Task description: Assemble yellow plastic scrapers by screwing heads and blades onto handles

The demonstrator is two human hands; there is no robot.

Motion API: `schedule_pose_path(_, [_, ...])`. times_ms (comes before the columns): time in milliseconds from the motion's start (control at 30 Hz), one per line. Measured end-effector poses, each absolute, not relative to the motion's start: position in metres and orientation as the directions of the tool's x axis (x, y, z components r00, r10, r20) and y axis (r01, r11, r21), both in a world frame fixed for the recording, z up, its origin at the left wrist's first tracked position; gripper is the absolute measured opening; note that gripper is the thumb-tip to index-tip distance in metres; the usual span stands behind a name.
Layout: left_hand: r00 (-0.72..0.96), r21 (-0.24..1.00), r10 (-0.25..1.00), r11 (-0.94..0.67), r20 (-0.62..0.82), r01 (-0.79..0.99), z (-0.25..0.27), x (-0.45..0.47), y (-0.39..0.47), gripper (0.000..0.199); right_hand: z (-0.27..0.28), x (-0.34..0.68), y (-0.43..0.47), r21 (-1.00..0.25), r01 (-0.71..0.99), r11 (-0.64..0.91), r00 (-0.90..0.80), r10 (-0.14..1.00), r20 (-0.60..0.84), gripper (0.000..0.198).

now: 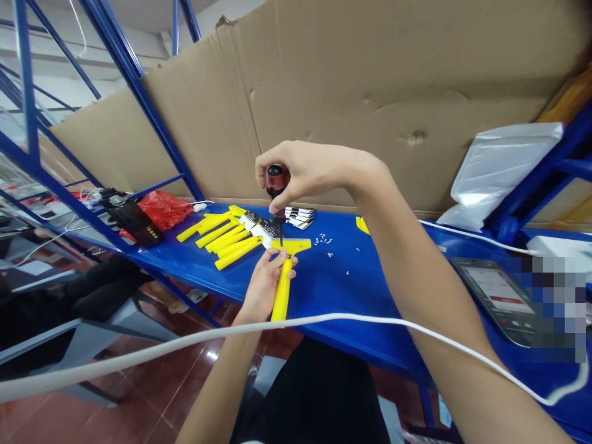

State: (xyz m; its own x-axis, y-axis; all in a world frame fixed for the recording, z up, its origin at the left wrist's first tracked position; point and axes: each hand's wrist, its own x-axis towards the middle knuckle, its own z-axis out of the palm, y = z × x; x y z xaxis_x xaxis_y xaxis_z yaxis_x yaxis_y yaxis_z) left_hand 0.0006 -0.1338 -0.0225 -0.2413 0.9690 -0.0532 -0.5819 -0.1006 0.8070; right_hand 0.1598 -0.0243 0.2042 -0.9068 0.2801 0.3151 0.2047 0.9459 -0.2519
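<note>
My left hand [264,282] is closed round the neck of a yellow scraper [282,295], whose wide head points away from me and whose handle comes back toward me. Above it, my right hand [309,168] grips a screwdriver [276,179] with a red and black handle, held upright. Its dark shaft reaches down to the scraper's head; whether the tip sits in a screw I cannot tell. Several more yellow scrapers [238,248] lie side by side on the left, with black and white printed parts at their heads. Small screws [329,254] are scattered to the right of the held scraper.
White and black strips [300,217] lie behind my hands on the blue table [342,308]. A black bottle [132,217] and red plastic bag [165,208] are at the left. At the right is a phone [497,296]. A white cable [333,317] crosses in front; cardboard [324,74] walls the back.
</note>
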Motion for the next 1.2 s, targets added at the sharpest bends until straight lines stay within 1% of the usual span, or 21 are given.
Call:
schedule_pose_path(67, [-0.251,0.807,0.967,-0.107,-0.053,-0.581,-0.022,0.001,-0.134,0.040,0.202,0.160,-0.023,-0.241,0.225,0.944,-0.902,0.295,0.316,0.030])
schedule_pose_path(133, [-0.253,0.805,0.966,-0.106,-0.057,-0.584,-0.020,0.001,-0.135,0.041,0.201,0.161,-0.022,-0.257,0.220,0.941,-0.899,0.298,0.321,0.032])
schedule_pose_path(267, [-0.245,0.809,0.967,-0.089,-0.070,-0.580,-0.016,0.002,-0.137,0.040,0.201,0.163,-0.022,-0.317,0.217,0.923,-0.911,0.309,0.274,0.049])
schedule_pose_path(300, [-0.245,0.813,0.967,-0.083,-0.075,-0.576,-0.015,0.002,-0.137,0.039,0.202,0.163,-0.022,-0.330,0.221,0.918,-0.914,0.312,0.259,0.050])
schedule_pose_path(400, [-0.246,0.818,0.965,-0.073,-0.086,-0.571,-0.013,0.003,-0.137,0.040,0.205,0.163,-0.024,-0.342,0.215,0.915,-0.920,0.307,0.243,0.040])
schedule_pose_path(467, [-0.247,0.815,0.965,-0.075,-0.085,-0.574,-0.013,0.003,-0.137,0.042,0.205,0.161,-0.024,-0.325,0.211,0.922,-0.917,0.302,0.260,0.031])
schedule_pose_path(500, [-0.248,0.814,0.965,-0.076,-0.084,-0.576,-0.013,0.003,-0.137,0.043,0.204,0.160,-0.023,-0.314,0.204,0.927,-0.912,0.296,0.284,0.030])
schedule_pose_path(600, [-0.249,0.813,0.964,-0.073,-0.091,-0.577,-0.013,0.002,-0.137,0.044,0.200,0.157,-0.018,-0.290,0.169,0.942,-0.896,0.270,0.353,0.037])
schedule_pose_path(667, [-0.253,0.813,0.963,-0.073,-0.093,-0.578,-0.013,0.002,-0.137,0.043,0.199,0.156,-0.016,-0.297,0.141,0.944,-0.906,0.245,0.346,0.038])
schedule_pose_path(733, [-0.257,0.815,0.962,-0.076,-0.091,-0.575,-0.012,0.003,-0.137,0.042,0.200,0.158,-0.016,-0.341,0.106,0.934,-0.923,0.220,0.316,0.037])
schedule_pose_path(800, [-0.260,0.820,0.961,-0.076,-0.092,-0.567,-0.012,0.003,-0.138,0.042,0.202,0.160,-0.019,-0.383,0.071,0.921,-0.930,0.200,0.309,0.045])
schedule_pose_path(867, [-0.263,0.824,0.960,-0.076,-0.091,-0.562,-0.011,0.004,-0.138,0.041,0.204,0.161,-0.023,-0.370,0.097,0.924,-0.921,0.224,0.318,0.044])
schedule_pose_path(967, [-0.268,0.823,0.960,-0.083,-0.086,-0.561,-0.011,0.003,-0.138,0.041,0.205,0.161,-0.026,-0.292,0.252,0.923,-0.886,0.341,0.314,0.025])
schedule_pose_path(1000, [-0.266,0.823,0.960,-0.081,-0.087,-0.562,-0.011,0.003,-0.137,0.041,0.205,0.160,-0.026,-0.277,0.289,0.916,-0.877,0.369,0.307,0.024])
schedule_pose_path(1067, [-0.260,0.823,0.961,-0.076,-0.090,-0.563,-0.012,0.002,-0.137,0.042,0.204,0.159,-0.023,-0.269,0.304,0.914,-0.880,0.378,0.289,0.027])
schedule_pose_path(1200, [-0.260,0.820,0.962,-0.082,-0.083,-0.567,-0.013,0.001,-0.136,0.041,0.205,0.161,-0.019,-0.286,0.223,0.932,-0.923,0.297,0.246,0.039])
